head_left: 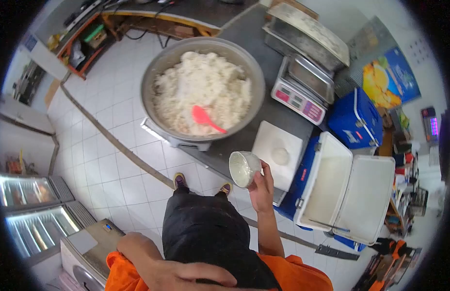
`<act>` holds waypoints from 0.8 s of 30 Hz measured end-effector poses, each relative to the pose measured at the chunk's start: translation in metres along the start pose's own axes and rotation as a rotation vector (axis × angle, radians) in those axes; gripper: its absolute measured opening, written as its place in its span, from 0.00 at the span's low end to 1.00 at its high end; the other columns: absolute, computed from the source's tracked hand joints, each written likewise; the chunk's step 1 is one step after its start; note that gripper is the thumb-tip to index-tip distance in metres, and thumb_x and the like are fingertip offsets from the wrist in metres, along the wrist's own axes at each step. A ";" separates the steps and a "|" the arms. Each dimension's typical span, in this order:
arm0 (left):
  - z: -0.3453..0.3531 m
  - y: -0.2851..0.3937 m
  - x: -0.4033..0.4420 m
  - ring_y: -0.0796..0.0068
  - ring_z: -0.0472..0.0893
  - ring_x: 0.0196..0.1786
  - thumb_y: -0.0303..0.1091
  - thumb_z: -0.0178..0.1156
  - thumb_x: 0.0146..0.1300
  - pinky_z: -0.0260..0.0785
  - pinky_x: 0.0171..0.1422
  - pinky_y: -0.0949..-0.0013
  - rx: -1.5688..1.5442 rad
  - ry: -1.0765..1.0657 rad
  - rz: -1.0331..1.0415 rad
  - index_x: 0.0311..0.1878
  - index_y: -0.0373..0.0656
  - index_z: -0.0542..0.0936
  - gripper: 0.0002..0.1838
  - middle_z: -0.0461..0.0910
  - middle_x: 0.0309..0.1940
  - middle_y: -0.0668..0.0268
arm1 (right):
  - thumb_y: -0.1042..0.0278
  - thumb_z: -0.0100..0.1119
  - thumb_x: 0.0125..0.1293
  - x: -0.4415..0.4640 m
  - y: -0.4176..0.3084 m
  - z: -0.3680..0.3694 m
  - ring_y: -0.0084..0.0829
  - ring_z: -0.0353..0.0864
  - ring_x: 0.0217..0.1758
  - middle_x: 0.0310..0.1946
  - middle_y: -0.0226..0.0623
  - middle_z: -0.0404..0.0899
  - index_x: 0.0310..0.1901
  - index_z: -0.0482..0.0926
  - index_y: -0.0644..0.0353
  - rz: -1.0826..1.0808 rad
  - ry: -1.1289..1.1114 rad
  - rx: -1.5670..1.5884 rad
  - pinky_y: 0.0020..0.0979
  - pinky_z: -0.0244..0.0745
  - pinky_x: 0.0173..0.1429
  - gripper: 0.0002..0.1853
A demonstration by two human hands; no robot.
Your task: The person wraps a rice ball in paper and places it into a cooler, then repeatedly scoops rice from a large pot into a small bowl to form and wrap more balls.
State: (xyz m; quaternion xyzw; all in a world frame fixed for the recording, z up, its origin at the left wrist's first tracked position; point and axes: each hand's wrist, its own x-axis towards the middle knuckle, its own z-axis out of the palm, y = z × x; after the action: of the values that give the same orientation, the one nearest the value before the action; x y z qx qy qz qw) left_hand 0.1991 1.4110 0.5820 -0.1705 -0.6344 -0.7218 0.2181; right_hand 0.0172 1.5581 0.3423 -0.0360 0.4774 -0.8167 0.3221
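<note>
My right hand (264, 190) is closed around the rim of a small white bowl (241, 169), tilted so that its damp-looking inside shows. Past it stands a large metal pot (148, 99) heaped with cooked white rice (205, 80). On the rice lies a pink rice paddle (204, 120). Beside the bowl, a rounded mound of rice (280, 156) sits on a white board or sheet (268, 133). My left hand (198, 274) is held near my chest at the bottom of the view, its fingers stretched out and nothing seen in them; part of it is cut off.
A digital scale (298, 99) with a metal tray stands on the dark counter (251, 41), near a long metal container (307, 34). To the right are an open blue-and-white cooler (327, 184) and a closed blue one (356, 119). Display fridges (38, 228) stand at left.
</note>
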 end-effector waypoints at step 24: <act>-0.482 -0.155 -0.158 0.62 0.79 0.54 0.60 0.41 0.75 0.72 0.54 0.55 -1.177 0.969 -0.857 0.57 0.49 0.76 0.27 0.80 0.52 0.63 | 0.68 0.65 0.53 0.216 0.032 0.205 0.49 0.85 0.52 0.44 0.52 0.85 0.41 0.86 0.62 0.470 0.074 -2.367 0.45 0.78 0.59 0.13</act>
State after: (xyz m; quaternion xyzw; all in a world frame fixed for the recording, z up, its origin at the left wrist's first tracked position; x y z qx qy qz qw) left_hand 0.2653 0.9653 0.3029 0.3230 -0.0057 -0.9450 0.0502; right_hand -0.0628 1.2717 0.3740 -0.1980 0.9339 0.2046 0.2164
